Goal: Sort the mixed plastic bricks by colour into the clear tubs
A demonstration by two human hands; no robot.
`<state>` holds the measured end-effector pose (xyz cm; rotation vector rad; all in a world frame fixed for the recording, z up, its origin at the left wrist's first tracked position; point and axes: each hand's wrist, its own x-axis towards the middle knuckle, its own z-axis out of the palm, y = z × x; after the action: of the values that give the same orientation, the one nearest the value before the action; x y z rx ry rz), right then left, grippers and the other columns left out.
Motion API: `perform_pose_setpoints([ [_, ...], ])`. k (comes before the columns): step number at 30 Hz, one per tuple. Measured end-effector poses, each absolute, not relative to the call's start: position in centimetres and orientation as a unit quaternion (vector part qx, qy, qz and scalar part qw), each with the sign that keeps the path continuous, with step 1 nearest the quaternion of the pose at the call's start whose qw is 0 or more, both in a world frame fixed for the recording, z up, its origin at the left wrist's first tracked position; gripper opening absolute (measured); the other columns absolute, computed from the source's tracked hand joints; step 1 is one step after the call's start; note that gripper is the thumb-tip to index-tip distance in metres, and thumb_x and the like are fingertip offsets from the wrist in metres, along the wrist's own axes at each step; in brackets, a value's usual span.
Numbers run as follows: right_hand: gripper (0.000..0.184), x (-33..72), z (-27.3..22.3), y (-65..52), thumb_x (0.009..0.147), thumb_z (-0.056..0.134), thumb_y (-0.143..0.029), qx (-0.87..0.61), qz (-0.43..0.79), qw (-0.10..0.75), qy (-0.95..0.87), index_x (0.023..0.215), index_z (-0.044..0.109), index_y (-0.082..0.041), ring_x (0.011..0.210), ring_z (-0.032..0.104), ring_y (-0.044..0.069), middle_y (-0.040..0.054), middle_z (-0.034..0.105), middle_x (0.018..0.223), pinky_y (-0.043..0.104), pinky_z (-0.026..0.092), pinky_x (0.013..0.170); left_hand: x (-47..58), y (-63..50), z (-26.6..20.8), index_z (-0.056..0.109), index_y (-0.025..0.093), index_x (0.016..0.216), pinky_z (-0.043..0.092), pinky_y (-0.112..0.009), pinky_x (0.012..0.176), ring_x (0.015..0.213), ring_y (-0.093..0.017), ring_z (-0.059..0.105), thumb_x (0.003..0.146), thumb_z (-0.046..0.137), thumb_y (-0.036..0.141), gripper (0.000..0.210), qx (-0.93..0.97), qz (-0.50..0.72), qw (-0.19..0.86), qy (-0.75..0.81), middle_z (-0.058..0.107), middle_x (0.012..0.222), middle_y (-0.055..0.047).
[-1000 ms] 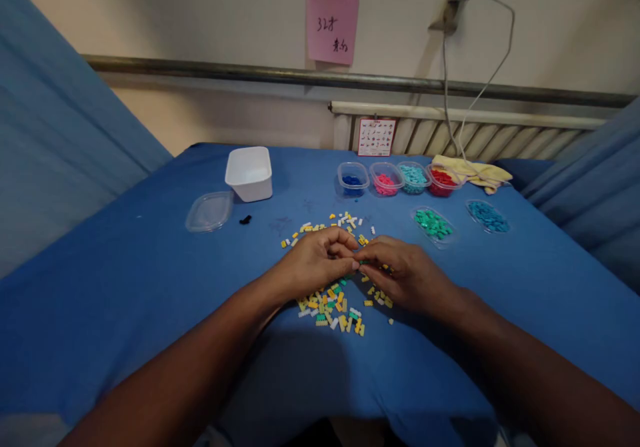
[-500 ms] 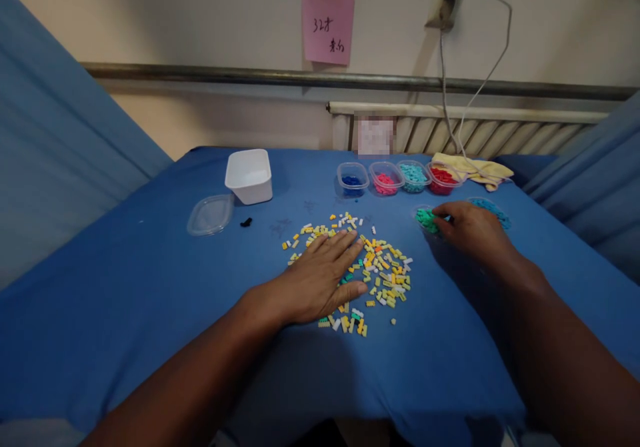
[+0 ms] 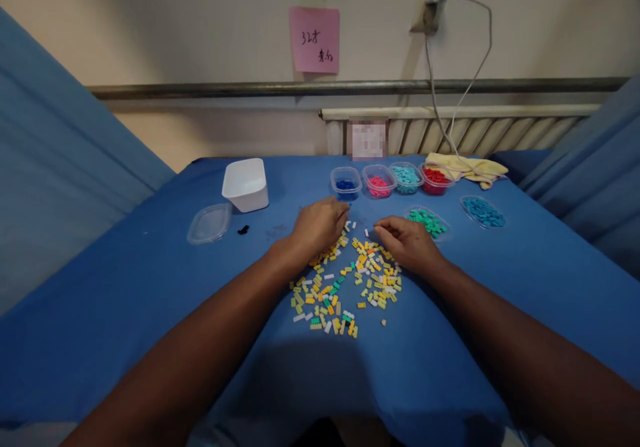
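Note:
My left hand (image 3: pixel 320 224) is at the far edge of a spread of small toy bricks (image 3: pixel 383 280), mostly yellow and white with a few green ones. Its fingers are curled together, the tips close to a tiny blue brick (image 3: pixel 350 204); whether they grip anything is hidden. My right hand (image 3: pixel 406 239) hovers over the right side of the spread, thumb and fingers pinched near a white brick (image 3: pixel 367 232). What lies in that pinch, if anything, is too small to name. Just beyond it sit green bricks (image 3: pixel 426 222) in a shallow clear container.
Clear tubs of dark blue (image 3: pixel 345 185), pink (image 3: pixel 379 186), light turquoise (image 3: pixel 406 177) and red bricks (image 3: pixel 436 179) line the back. Blue bricks (image 3: pixel 483 212) lie at right, near a yellow cloth (image 3: pixel 463 166). A white box (image 3: pixel 245 190), clear lid (image 3: pixel 210 224) and black object (image 3: pixel 243 230) are left.
My right hand has left the green bricks and moved left to the spread. The left hand has lifted off the bricks, moved away from me and curled its fingers. The view has shifted slightly.

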<state>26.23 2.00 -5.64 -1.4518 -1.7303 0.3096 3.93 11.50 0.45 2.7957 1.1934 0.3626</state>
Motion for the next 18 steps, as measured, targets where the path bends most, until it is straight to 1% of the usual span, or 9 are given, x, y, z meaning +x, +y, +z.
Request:
perform_pose_setpoints([
  [3, 0.023, 26.7, -6.1, 2.3, 0.103, 0.062, -0.038, -0.576, 0.169, 0.438, -0.669, 0.101, 0.079, -0.023, 0.075, 0.074, 0.021, 0.0033, 0.082, 0.086, 0.032, 0.055, 0.070, 7.0, 14.3, 1.0, 0.077, 0.020, 0.132, 0.052, -0.040, 0.097, 0.118, -0.032, 0.071, 0.109, 0.047, 0.029, 0.039, 0.909, 0.043, 0.009, 0.414, 0.074, 0.133, -0.016],
  [6, 0.020, 26.8, -6.2, 2.3, 0.102, 0.063, -0.036, -0.561, 0.188, 0.441, -0.675, 0.101, 0.079, -0.024, 0.081, 0.076, 0.022, 0.0032, 0.083, 0.090, 0.033, 0.056, 0.074, 8.8, 15.8, 0.9, 0.080, 0.014, 0.119, 0.053, -0.043, 0.092, 0.111, -0.036, 0.073, 0.106, 0.045, 0.023, 0.038, 0.904, -0.011, -0.005, 0.427, 0.076, 0.125, -0.022],
  [8, 0.019, 26.7, -6.1, 2.4, 0.102, 0.063, -0.035, -0.557, 0.191, 0.444, -0.675, 0.101, 0.079, -0.025, 0.082, 0.077, 0.021, 0.0028, 0.083, 0.091, 0.033, 0.056, 0.076, 9.3, 16.3, 0.5, 0.080, 0.011, 0.113, 0.053, -0.044, 0.091, 0.108, -0.037, 0.073, 0.104, 0.046, 0.020, 0.037, 0.900, -0.019, -0.007, 0.435, 0.076, 0.122, -0.024],
  [10, 0.018, 26.6, -5.9, 2.4, 0.103, 0.063, -0.033, -0.558, 0.190, 0.441, -0.677, 0.102, 0.079, -0.024, 0.082, 0.077, 0.021, 0.0023, 0.083, 0.091, 0.033, 0.055, 0.076, 9.3, 16.4, 0.0, 0.080, 0.011, 0.114, 0.053, -0.043, 0.091, 0.108, -0.037, 0.074, 0.104, 0.046, 0.020, 0.037, 0.895, -0.019, -0.008, 0.445, 0.076, 0.122, -0.025],
  [13, 0.017, 26.5, -5.7, 2.6, 0.102, 0.063, -0.032, -0.564, 0.185, 0.433, -0.678, 0.102, 0.079, -0.024, 0.082, 0.076, 0.020, 0.0018, 0.083, 0.090, 0.032, 0.054, 0.076, 8.9, 16.2, -0.2, 0.079, 0.013, 0.116, 0.054, -0.043, 0.091, 0.106, -0.035, 0.075, 0.104, 0.047, 0.022, 0.035, 0.888, -0.014, -0.008, 0.460, 0.078, 0.121, -0.024],
  [16, 0.018, 26.5, -5.8, 2.7, 0.102, 0.063, -0.031, -0.563, 0.185, 0.437, -0.676, 0.101, 0.080, -0.025, 0.081, 0.076, 0.020, 0.0010, 0.083, 0.090, 0.031, 0.053, 0.075, 8.4, 15.7, 0.3, 0.080, 0.013, 0.112, 0.055, -0.043, 0.089, 0.101, -0.037, 0.076, 0.103, 0.050, 0.027, 0.035, 0.884, -0.016, -0.005, 0.467, 0.079, 0.114, -0.024],
  [18, 0.017, 26.5, -6.1, 2.8, 0.102, 0.064, -0.032, -0.562, 0.184, 0.444, -0.673, 0.101, 0.080, -0.025, 0.080, 0.076, 0.020, 0.0004, 0.083, 0.089, 0.031, 0.053, 0.074, 8.3, 15.7, 1.0, 0.080, 0.014, 0.113, 0.055, -0.044, 0.090, 0.102, -0.037, 0.076, 0.104, 0.049, 0.029, 0.036, 0.883, -0.011, -0.005, 0.470, 0.079, 0.113, -0.023],
])
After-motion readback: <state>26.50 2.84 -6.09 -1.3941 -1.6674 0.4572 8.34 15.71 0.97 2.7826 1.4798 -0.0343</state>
